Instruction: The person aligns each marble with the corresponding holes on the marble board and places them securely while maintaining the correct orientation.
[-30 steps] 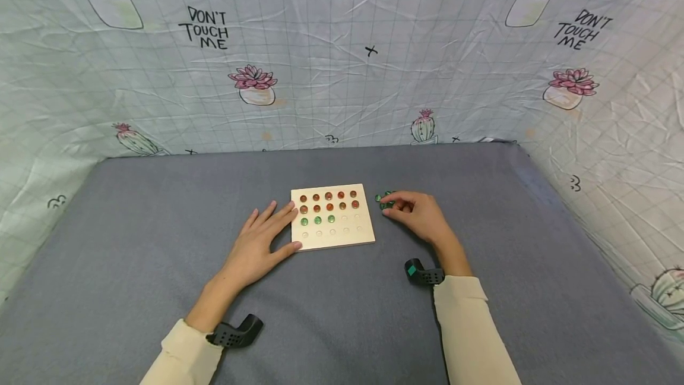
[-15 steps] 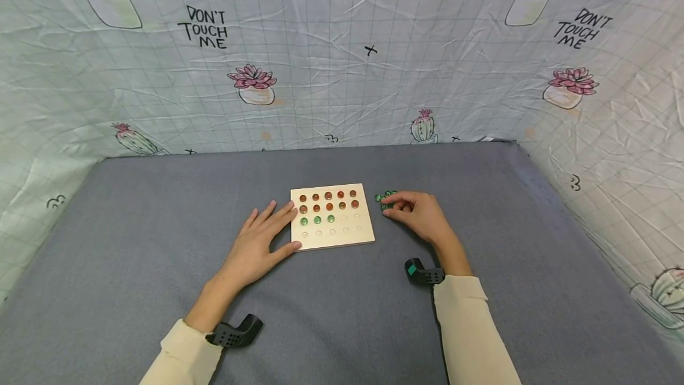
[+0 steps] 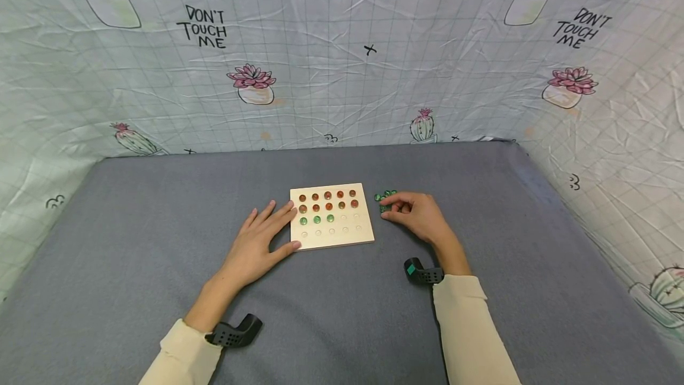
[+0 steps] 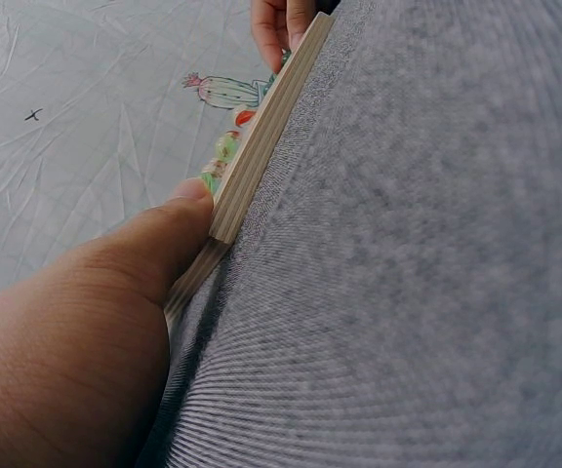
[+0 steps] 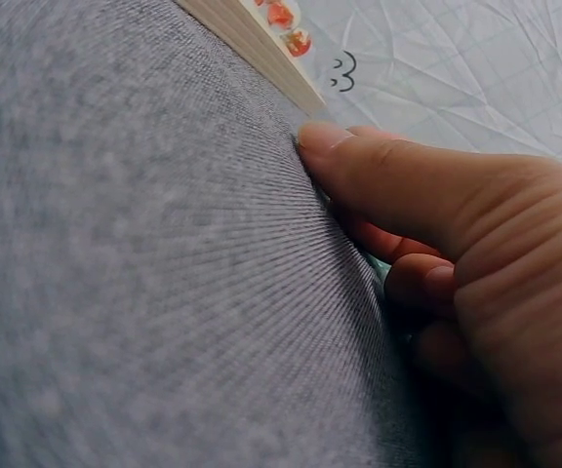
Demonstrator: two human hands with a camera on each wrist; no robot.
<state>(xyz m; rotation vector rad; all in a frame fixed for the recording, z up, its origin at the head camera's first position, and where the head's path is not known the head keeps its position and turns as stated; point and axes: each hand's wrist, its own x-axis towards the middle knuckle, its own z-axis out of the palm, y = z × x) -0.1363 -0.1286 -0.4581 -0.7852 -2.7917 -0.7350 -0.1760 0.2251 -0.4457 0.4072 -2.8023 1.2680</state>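
Note:
A pale wooden board (image 3: pixel 332 242) with rows of round hollows lies flat on the grey cloth. Two rows hold orange-red glass marbles (image 3: pixel 328 207), and three green marbles (image 3: pixel 317 219) sit in the row below, at its left end. My left hand (image 3: pixel 259 254) is spread at the board's left side, fingertips and thumb touching its edge. The right hand (image 3: pixel 417 214) is to the right of the board, thumb and index finger curled around a green marble (image 3: pixel 385 208) in a small cluster of green marbles (image 3: pixel 387 193). In the right wrist view, the fingers largely hide these marbles.
Grey cloth (image 3: pixel 342 319) covers the tabletop. A printed fabric backdrop (image 3: pixel 320 76) rises behind it and at both sides. Black wrist devices are worn on the left wrist (image 3: pixel 235 333) and the right wrist (image 3: pixel 424 272).
The right fingertips have shifted slightly among the green marbles, the thumb drawing a little nearer the camera wearer. The left hand and the marbles on the board stay as they were.

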